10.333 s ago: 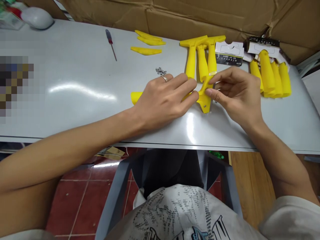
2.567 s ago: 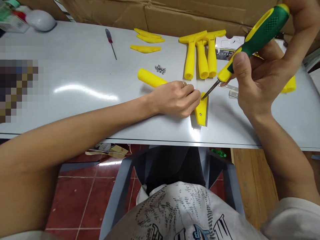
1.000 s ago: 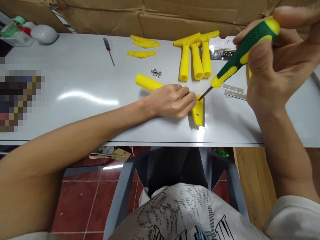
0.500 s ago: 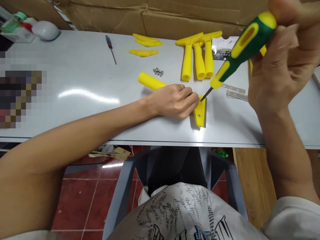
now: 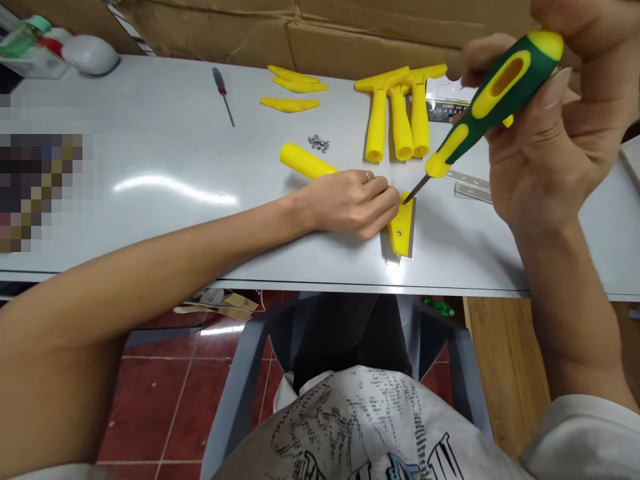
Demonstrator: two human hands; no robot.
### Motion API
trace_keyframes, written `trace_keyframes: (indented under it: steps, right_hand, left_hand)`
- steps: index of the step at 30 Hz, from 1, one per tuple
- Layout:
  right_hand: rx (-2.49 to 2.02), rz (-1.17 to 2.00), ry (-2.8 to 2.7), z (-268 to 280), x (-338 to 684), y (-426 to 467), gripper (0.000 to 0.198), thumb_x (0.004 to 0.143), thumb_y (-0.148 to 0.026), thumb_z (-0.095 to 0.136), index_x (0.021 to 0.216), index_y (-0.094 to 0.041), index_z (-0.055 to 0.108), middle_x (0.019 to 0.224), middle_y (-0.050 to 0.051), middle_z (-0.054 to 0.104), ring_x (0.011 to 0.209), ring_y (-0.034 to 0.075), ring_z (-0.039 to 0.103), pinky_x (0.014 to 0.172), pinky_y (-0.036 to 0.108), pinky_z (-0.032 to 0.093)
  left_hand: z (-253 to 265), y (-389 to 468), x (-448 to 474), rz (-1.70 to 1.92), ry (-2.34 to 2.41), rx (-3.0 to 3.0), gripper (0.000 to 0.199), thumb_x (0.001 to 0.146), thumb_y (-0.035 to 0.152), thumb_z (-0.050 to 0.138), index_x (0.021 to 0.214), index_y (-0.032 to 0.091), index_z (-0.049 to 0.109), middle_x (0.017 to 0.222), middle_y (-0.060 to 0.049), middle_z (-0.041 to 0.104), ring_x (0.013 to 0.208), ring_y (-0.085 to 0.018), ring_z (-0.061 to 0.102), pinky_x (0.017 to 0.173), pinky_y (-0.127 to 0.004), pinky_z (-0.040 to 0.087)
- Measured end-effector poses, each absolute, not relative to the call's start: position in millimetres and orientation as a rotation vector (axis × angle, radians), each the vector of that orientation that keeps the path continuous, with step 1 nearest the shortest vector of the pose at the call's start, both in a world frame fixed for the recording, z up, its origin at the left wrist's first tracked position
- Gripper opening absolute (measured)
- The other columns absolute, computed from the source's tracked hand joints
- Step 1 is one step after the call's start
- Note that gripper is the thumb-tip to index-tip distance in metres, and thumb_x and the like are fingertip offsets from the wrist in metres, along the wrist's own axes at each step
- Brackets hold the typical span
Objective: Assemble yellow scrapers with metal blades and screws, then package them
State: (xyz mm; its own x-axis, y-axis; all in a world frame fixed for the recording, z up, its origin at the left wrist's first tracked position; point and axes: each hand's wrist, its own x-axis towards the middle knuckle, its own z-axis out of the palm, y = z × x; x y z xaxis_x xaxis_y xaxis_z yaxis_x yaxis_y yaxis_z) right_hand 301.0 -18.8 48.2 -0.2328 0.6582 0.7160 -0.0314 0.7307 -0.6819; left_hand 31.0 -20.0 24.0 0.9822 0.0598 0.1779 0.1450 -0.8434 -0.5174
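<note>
My left hand (image 5: 353, 205) is closed around a yellow plastic scraper (image 5: 306, 160), holding it down on the table. Its handle points to the upper left. The scraper's head sticks out right of my fingers, with a thin metal blade along its edge and one screw showing near the lower end. In my right hand (image 5: 560, 143) is a green and yellow screwdriver (image 5: 493, 100), tilted, its handle against the thumb, with the other fingers loosened around it. The screwdriver's tip touches a screw at the upper part of the scraper's head.
Behind the hands lie several yellow T-shaped scraper handles (image 5: 376, 127), loose yellow strips (image 5: 290, 105) and a pile of small screws (image 5: 319, 143). Metal blades (image 5: 473, 191) are beside my right wrist. A smaller screwdriver (image 5: 223, 97) lies farther left. Cardboard (image 5: 225, 33) stands along the back.
The fingers of my right hand have spread and shifted around the screwdriver's handle. The screwdriver's tip stays on the screw, and my left hand keeps its place.
</note>
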Motion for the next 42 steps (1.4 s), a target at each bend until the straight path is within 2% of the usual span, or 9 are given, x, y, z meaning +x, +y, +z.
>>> trace_keyframes:
  steps: [3,7,12,17,23,30,35,40,42]
  right_hand:
    - [-0.296,0.337,-1.811,47,297,-13,0.033,0.124,-0.051,0.066,0.152,-0.059,0.08,0.149,-0.016,0.077,0.14,0.022,0.087,0.114,0.042,0.08]
    - [-0.362,0.082,-1.721,46,299,-10,0.029,0.118,-0.054,0.08,0.146,-0.062,0.085,0.133,-0.019,0.082,0.112,0.011,0.09,0.096,0.022,0.075]
    - [-0.437,0.216,-1.803,43,300,-11,0.037,0.124,-0.061,0.062,0.159,-0.066,0.074,0.165,-0.024,0.074,0.163,0.03,0.075,0.11,0.033,0.077]
    - [-0.434,0.437,-1.632,32,301,-10,0.057,0.102,-0.063,0.099,0.151,-0.061,0.069,0.15,-0.018,0.075,0.154,0.031,0.082,0.104,0.028,0.081]
    - [-0.671,1.03,-1.502,23,298,-20,0.099,0.095,-0.108,0.067,0.182,-0.068,0.043,0.195,-0.013,0.048,0.168,0.041,0.067,0.085,0.027,0.084]
    - [-0.66,0.912,-1.484,25,300,-12,0.09,0.093,-0.102,0.08,0.172,-0.065,0.058,0.195,-0.015,0.049,0.172,0.042,0.065,0.094,0.031,0.085]
    - [-0.412,0.34,-1.646,34,304,6,0.061,0.094,-0.09,0.089,0.147,-0.062,0.079,0.159,-0.019,0.078,0.163,0.033,0.074,0.094,0.019,0.074]
    - [-0.576,0.319,-1.76,46,298,-25,0.05,0.106,-0.061,0.086,0.156,-0.064,0.076,0.162,-0.022,0.07,0.167,0.025,0.07,0.102,0.011,0.064]
    - [-0.569,0.392,-1.761,45,298,-40,0.065,0.101,-0.071,0.09,0.162,-0.069,0.069,0.179,-0.027,0.057,0.168,0.029,0.07,0.109,0.02,0.069]
  left_hand:
    - [24,-21,32,-0.219,-0.136,-2.604,0.073,0.12,-0.004,0.019,0.104,0.011,0.088,0.086,-0.007,0.072,0.075,-0.02,0.076,0.059,-0.033,0.053]
    - [25,-21,32,-0.191,-0.217,-2.666,0.073,0.122,0.0,0.017,0.11,0.012,0.089,0.086,-0.006,0.069,0.076,-0.021,0.077,0.063,-0.035,0.056]
    - [27,-21,32,-0.157,-0.245,-2.705,0.074,0.122,0.003,0.015,0.113,0.013,0.088,0.09,-0.007,0.07,0.079,-0.021,0.077,0.065,-0.037,0.057]
    - [29,-23,34,-0.174,-0.173,-2.619,0.078,0.122,-0.002,0.013,0.108,0.011,0.088,0.08,-0.005,0.065,0.071,-0.019,0.076,0.055,-0.031,0.049]
    - [30,-23,35,-0.204,-0.106,-2.519,0.074,0.12,-0.008,0.016,0.104,0.011,0.086,0.076,-0.002,0.063,0.067,-0.017,0.072,0.05,-0.029,0.04]
    - [34,-26,37,-0.122,-0.247,-2.645,0.082,0.121,-0.003,0.009,0.111,0.012,0.089,0.082,-0.005,0.066,0.073,-0.019,0.074,0.058,-0.031,0.052]
    - [36,-27,38,-0.093,-0.267,-2.664,0.082,0.119,-0.004,0.009,0.109,0.011,0.089,0.083,-0.006,0.068,0.07,-0.019,0.074,0.056,-0.031,0.051]
    - [31,-24,34,-0.21,-0.298,-2.693,0.073,0.123,0.002,0.018,0.105,0.013,0.088,0.082,-0.005,0.066,0.071,-0.02,0.072,0.059,-0.034,0.053]
    - [29,-23,33,-0.218,-0.268,-2.657,0.071,0.122,0.001,0.019,0.104,0.014,0.087,0.082,-0.006,0.067,0.073,-0.021,0.073,0.059,-0.035,0.053]
